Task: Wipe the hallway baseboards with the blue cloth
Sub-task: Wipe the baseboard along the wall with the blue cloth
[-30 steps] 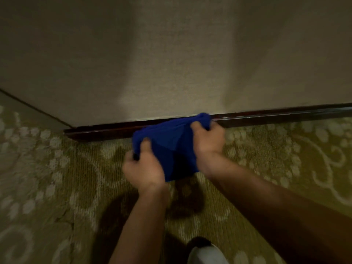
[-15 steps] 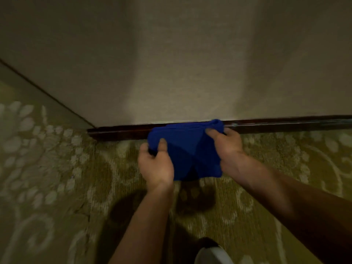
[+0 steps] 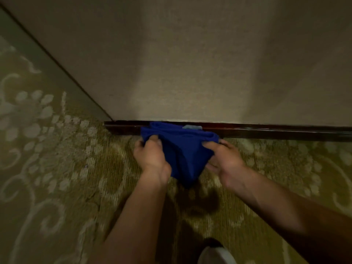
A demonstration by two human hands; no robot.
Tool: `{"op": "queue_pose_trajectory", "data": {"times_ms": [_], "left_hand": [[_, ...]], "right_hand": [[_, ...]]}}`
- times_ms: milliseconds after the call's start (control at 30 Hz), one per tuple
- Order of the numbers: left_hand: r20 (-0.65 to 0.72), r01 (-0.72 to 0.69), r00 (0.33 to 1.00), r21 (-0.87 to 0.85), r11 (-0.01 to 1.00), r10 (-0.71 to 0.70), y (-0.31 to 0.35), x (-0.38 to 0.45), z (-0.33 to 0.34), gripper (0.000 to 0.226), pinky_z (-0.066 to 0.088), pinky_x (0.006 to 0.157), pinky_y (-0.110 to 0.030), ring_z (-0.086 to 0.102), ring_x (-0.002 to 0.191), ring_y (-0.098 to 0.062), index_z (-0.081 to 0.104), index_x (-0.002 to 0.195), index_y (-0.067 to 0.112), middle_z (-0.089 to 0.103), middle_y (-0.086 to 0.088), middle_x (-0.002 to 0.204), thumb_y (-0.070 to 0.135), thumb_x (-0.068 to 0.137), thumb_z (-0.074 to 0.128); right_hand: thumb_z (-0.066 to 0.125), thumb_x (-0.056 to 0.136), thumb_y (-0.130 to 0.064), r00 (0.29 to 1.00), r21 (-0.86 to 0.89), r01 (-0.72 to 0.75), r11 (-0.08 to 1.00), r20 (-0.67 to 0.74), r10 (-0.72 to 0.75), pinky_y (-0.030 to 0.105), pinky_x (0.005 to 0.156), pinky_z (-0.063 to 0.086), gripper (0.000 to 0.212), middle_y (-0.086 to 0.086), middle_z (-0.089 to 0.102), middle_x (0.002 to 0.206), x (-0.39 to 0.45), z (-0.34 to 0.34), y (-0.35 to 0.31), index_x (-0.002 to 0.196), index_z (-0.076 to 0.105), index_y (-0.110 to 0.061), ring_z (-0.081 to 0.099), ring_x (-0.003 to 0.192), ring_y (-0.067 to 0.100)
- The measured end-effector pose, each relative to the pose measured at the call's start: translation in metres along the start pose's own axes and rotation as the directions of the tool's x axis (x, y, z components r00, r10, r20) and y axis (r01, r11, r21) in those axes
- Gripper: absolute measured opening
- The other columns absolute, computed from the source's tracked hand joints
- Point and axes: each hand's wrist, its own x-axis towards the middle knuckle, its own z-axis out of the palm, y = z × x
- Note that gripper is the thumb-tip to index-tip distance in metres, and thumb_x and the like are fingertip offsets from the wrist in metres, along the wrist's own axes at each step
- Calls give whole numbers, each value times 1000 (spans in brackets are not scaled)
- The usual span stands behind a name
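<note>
A folded blue cloth (image 3: 181, 149) hangs between both hands just in front of a dark wooden baseboard (image 3: 266, 133) at the foot of a beige wall. My left hand (image 3: 150, 157) grips the cloth's left edge, thumb on top. My right hand (image 3: 222, 157) pinches its right edge. The cloth's top fold overlaps the baseboard near its left end; whether it touches I cannot tell. A small pale label shows at the cloth's top edge.
Olive carpet (image 3: 57, 168) with a pale floral pattern covers the floor. The wall ends at a corner (image 3: 106, 119) on the left, where the baseboard stops. A white shoe tip (image 3: 215, 254) shows at the bottom edge.
Both hands have carried the cloth closer to the baseboard and gathered it tighter. The view has shifted, so the wall corner now sits further right in the frame.
</note>
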Motion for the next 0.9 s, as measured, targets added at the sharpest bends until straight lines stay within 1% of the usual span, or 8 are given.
{"op": "queue_pose_trajectory", "data": {"times_ms": [133, 233, 300, 433, 600, 733, 800, 900], "left_hand": [[-131, -147, 982, -102, 984, 134, 23, 26, -12, 17, 46, 59, -27, 53, 65, -14, 62, 95, 12, 60, -3, 78, -2, 88, 56], [-30, -102, 995, -219, 970, 98, 40, 49, -21, 28, 48, 61, -25, 54, 73, -14, 59, 112, 21, 59, -2, 91, 10, 87, 54], [24, -26, 999, -208, 978, 31, 38, 53, -20, 18, 49, 65, -25, 54, 69, -12, 61, 105, 21, 58, 1, 86, 15, 94, 48], [69, 44, 997, -143, 989, -35, 10, 39, -16, 18, 52, 72, -24, 58, 75, -14, 60, 87, 14, 62, -4, 83, 9, 94, 44], [148, 117, 983, -71, 991, -106, -6, 11, -15, 27, 57, 81, -22, 65, 94, -17, 58, 116, 3, 64, -13, 108, -7, 92, 51], [29, -15, 999, -202, 979, 21, 24, 33, -28, 35, 55, 81, -28, 62, 77, -17, 57, 124, 4, 65, -14, 102, 0, 89, 55], [28, -45, 998, -259, 965, 55, 44, 49, -33, 25, 55, 83, -37, 62, 82, -23, 59, 114, 10, 66, -18, 116, 11, 89, 54], [73, 32, 997, -180, 983, -19, 59, 66, -34, 13, 55, 75, -33, 62, 83, -19, 55, 98, 16, 63, -4, 102, 21, 100, 44]], "right_hand": [[65, 89, -13, 987, -63, -8, 998, 157, 18, 34, 89, 52, 24, 2, 72, 112, -13, 16, 7, 113, 64, -16, 66, 103, 16], [62, 91, -8, 965, -79, -22, 997, 259, 41, 21, 67, 52, 16, -3, 72, 98, -27, 54, 13, 104, 64, -17, 67, 83, 7], [58, 93, -6, 969, -55, -34, 998, 242, 47, 22, 66, 50, 19, -4, 70, 97, -22, 60, 16, 97, 62, -24, 64, 82, 7], [52, 95, -3, 988, 23, -38, 999, 150, 34, 37, 87, 52, 22, 2, 67, 106, -6, 26, 4, 94, 61, -23, 64, 96, 15], [55, 95, -9, 999, 165, -33, 986, 24, 30, 41, 80, 56, 31, 7, 64, 125, 4, -22, 4, 123, 58, -21, 63, 112, 23], [55, 95, -6, 979, 12, 80, 997, 188, -81, 45, 100, 48, 26, 4, 66, 122, -5, 8, 13, 116, 62, -18, 62, 113, 20], [53, 95, -5, 959, -112, 103, 988, 276, -68, 39, 93, 48, 21, 3, 66, 115, -16, 54, 15, 107, 63, -19, 62, 108, 20], [53, 93, -5, 955, -206, 156, 966, 280, -95, 38, 80, 50, 21, 5, 66, 107, -13, 95, 29, 86, 58, -25, 61, 100, 22]]}}
